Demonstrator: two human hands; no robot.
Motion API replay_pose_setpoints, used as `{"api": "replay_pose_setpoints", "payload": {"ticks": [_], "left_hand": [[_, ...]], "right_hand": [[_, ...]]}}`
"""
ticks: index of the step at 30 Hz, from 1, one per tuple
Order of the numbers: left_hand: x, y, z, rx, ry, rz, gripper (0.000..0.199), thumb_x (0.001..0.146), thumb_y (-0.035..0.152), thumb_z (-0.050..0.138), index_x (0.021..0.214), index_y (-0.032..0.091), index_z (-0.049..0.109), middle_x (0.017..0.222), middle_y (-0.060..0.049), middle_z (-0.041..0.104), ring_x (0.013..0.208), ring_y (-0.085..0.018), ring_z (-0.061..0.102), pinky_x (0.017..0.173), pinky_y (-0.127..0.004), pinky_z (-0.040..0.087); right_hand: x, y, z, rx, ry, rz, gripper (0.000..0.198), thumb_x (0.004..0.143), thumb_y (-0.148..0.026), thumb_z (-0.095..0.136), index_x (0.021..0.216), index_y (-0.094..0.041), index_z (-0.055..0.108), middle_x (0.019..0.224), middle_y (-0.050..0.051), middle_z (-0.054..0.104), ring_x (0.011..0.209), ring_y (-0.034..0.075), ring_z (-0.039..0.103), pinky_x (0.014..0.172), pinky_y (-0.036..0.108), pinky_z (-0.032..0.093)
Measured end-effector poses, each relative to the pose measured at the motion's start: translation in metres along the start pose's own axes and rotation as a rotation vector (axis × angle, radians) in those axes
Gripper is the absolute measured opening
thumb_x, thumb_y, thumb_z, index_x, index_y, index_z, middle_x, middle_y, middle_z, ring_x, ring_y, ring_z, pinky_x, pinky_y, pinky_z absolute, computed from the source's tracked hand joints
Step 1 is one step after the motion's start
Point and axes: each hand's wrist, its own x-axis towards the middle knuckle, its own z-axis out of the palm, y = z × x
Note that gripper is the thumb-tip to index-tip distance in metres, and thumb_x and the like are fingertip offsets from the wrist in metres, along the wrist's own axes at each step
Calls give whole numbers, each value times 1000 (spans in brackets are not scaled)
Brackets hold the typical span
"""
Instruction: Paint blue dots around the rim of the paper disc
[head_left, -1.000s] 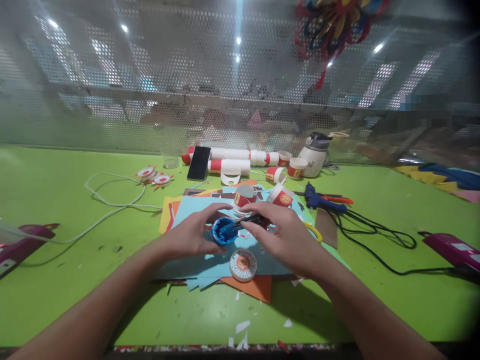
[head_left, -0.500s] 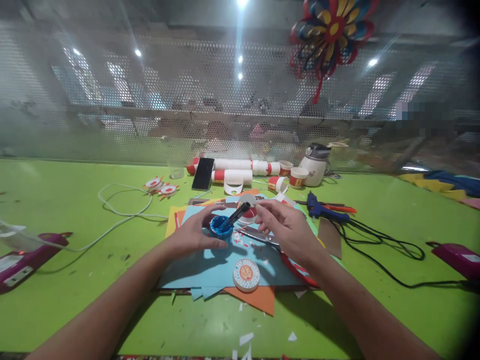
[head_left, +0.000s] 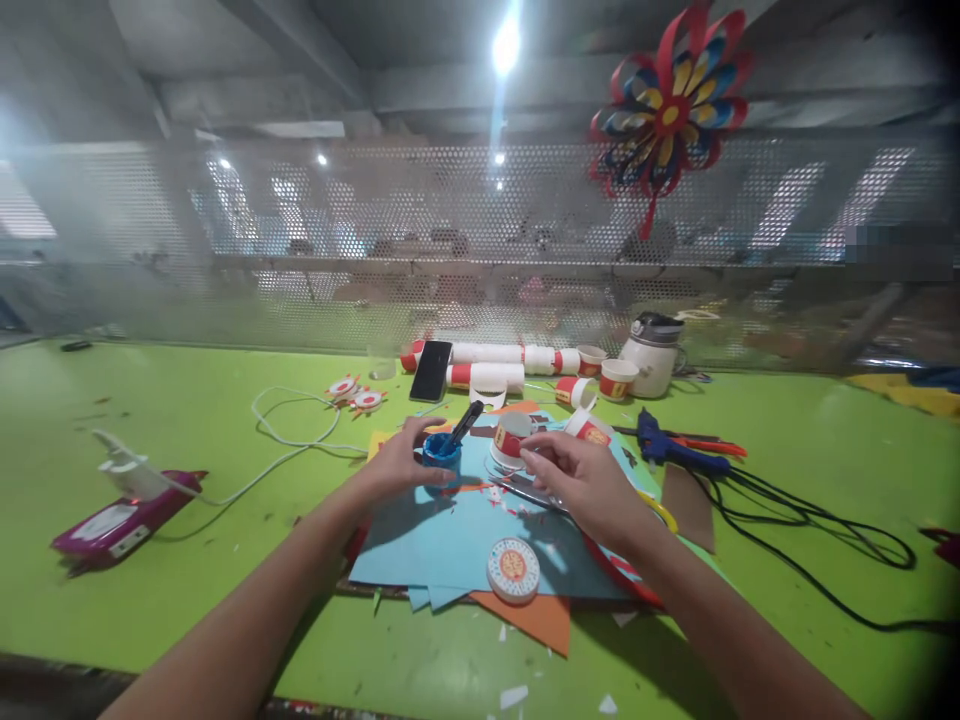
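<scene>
My left hand (head_left: 396,462) curves around a small jar of blue paint (head_left: 441,462), fingers behind it and thumb in front. A dark stick-like tool (head_left: 466,425) leans out of the jar; its lower end is hidden in the paint. My right hand (head_left: 581,480) has its fingers curled together beside a red and white paper cup (head_left: 512,440); whether anything is pinched in the fingertips cannot be seen. Beneath that hand lie scissors (head_left: 529,492) with red handles, partly covered by it. A round patterned lid (head_left: 514,570) rests on the blue paper (head_left: 442,540) nearer to me.
Behind the papers are a phone (head_left: 431,371), white paper-cup tubes (head_left: 487,377), more cups (head_left: 618,379) and a bottle (head_left: 651,355). A blue glue gun (head_left: 675,445) with a black cord lies right. A purple power strip (head_left: 127,520) with a white cable sits left.
The view has tilted up and shifted left. My left hand has drawn closer around the paint jar. My right hand stays near the cup, its fingers still curled.
</scene>
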Motion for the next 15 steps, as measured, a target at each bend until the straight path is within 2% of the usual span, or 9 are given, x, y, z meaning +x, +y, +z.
{"api": "replay_pose_setpoints", "payload": {"ticks": [9,12,15], "left_hand": [[-3,-4,1,20,-6,-16,86,57,29,87,136,24,51,142,-14,54,123,-35,59,105,-52,43],[-4,0,-14,1,6,-33,88,57,28,88,136,22,51,136,-16,60,123,-36,59,103,-52,47],[3,9,-42,-19,95,-38,77,69,29,83,137,18,50,128,-15,65,123,-33,59,103,-49,48]], "right_hand": [[0,2,-1,1,-38,-24,30,91,-40,55,95,-15,71,86,8,74,68,17,63,64,33,53],[-1,1,0,-17,-49,-25,30,91,-39,53,95,-15,71,86,9,74,70,18,62,64,33,52],[-2,-2,0,-50,-55,-26,30,91,-37,53,94,-14,72,81,8,73,68,19,61,63,33,49]]}}
